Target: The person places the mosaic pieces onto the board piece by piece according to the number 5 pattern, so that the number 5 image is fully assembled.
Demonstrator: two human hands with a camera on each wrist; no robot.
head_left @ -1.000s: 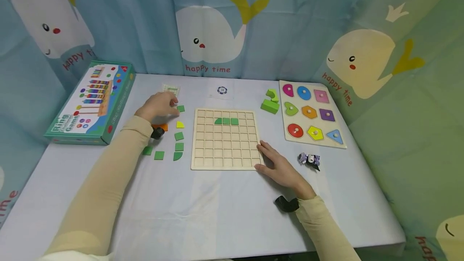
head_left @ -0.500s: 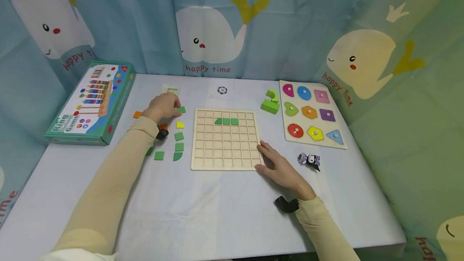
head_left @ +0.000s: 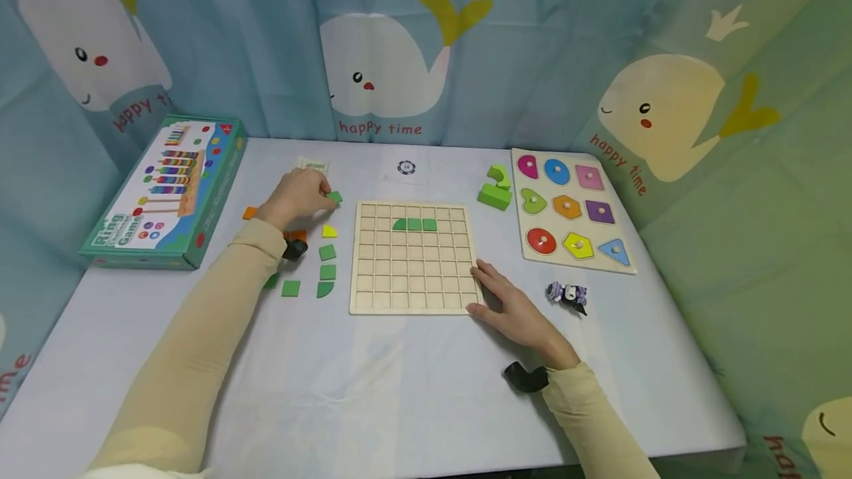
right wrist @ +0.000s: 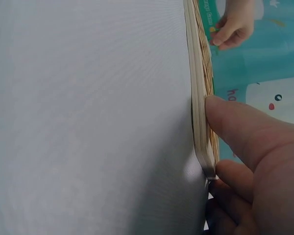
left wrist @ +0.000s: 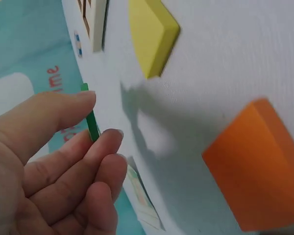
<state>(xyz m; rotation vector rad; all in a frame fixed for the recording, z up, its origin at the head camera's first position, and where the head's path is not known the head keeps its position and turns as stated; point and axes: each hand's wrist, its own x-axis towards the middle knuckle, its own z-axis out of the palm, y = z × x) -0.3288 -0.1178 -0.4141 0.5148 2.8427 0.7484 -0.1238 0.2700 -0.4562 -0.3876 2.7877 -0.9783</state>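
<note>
My left hand (head_left: 325, 194) reaches out left of the wooden grid board (head_left: 413, 272) and pinches a small green tile (head_left: 335, 197) between thumb and fingers. The left wrist view shows the green tile (left wrist: 91, 122) edge-on in my left hand (left wrist: 102, 120). A yellow tile (left wrist: 152, 34) and an orange tile (left wrist: 257, 161) lie on the table close by. My right hand (head_left: 489, 290) lies flat at the board's near right corner, its thumb (right wrist: 235, 132) against the board's edge (right wrist: 200, 98). A row of three green pieces (head_left: 415, 225) sits in the grid.
Several green tiles (head_left: 327, 252) lie left of the board, with a yellow tile (head_left: 329, 230) and orange tiles (head_left: 249, 213). A game box (head_left: 163, 191) stands far left. A shape puzzle (head_left: 572, 209), green blocks (head_left: 497, 187) and a small toy figure (head_left: 568, 293) are on the right.
My left hand has shifted a little to the right and taken the green tile between its fingertips, uncovering an orange tile at the left. The right hand has stayed put.
</note>
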